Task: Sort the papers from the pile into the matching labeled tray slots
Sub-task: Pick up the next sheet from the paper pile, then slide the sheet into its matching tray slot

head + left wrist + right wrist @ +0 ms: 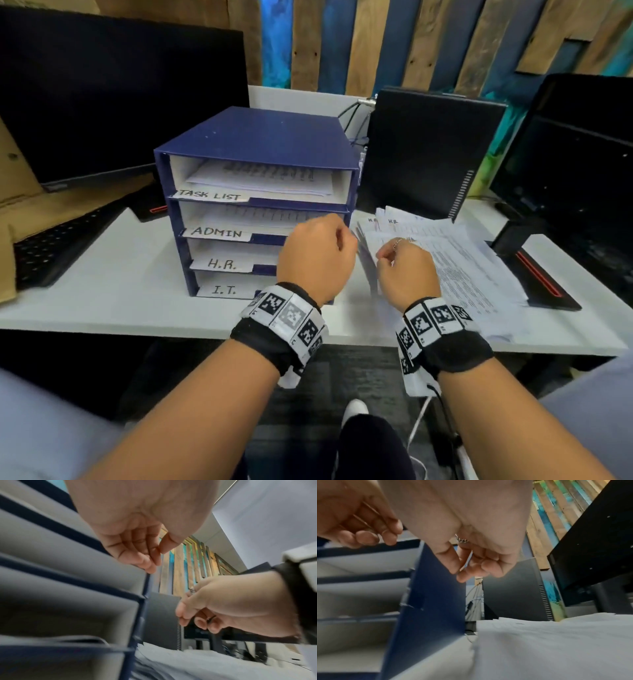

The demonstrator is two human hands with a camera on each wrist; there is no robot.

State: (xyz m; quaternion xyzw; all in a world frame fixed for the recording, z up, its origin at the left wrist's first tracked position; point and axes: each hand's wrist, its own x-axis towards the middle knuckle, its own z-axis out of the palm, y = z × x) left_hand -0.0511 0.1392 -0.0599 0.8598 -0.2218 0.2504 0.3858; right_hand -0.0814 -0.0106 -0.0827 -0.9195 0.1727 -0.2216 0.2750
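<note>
At the far left a dark monitor [113,92] and a black keyboard [58,246] crowd the tabletop [113,301], leaving a bare strip in front of the blue tray [253,137]. Its four slots open toward the person and read TASK LIST [209,195], ADMIN [216,233], H.R. [222,264] and I.T. [224,290] from top to bottom; printed sheets already lie in the top two, while the lower two are partly hidden, so I cannot tell what they hold. The left hand [317,255] hovers in front of the tray's right edge, fingers loosely curled with thumb near forefinger and nothing visibly between them. Just beside it the right hand [407,274] hangs over the near-left corner of the pile of papers [462,260], fingers curled; whether it pinches a sheet's edge I cannot tell. The pile lies just right of the tray, thick and fanned untidily, so most of the sorting looks undone. Room is tight there: a dark computer case [428,147] stands behind the pile and a second monitor's stand [541,270] borders its right side, so the free path to the slots runs along the front of the tabletop.
</note>
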